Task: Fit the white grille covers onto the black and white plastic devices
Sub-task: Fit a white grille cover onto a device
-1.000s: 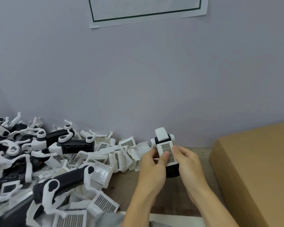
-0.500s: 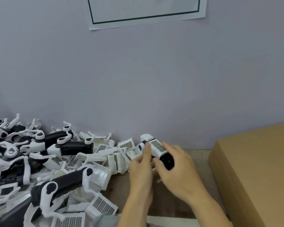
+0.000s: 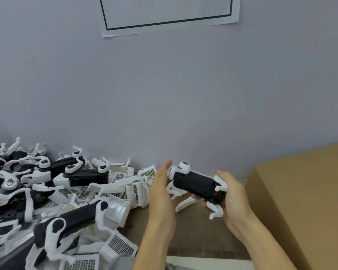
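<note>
The right hand (image 3: 231, 193) grips one end of a black and white device (image 3: 197, 185), fingers curled round it. The left hand (image 3: 161, 189) steadies its other end with fingers straight, above the tabletop (image 3: 199, 240).

The wall sheet (image 3: 168, 14) is cut off at the top; the device's (image 3: 197, 185) grille side faces away, unseen

No readable text, brand or number is shown. A paper sheet (image 3: 168, 14) is fixed to the wall above the hands, but only a dark green border line is seen on it (its upper part is cut off by the frame edge). Faint pale marks on a black device (image 3: 86, 177), left of that sheet and lower, cannot be read.
</note>
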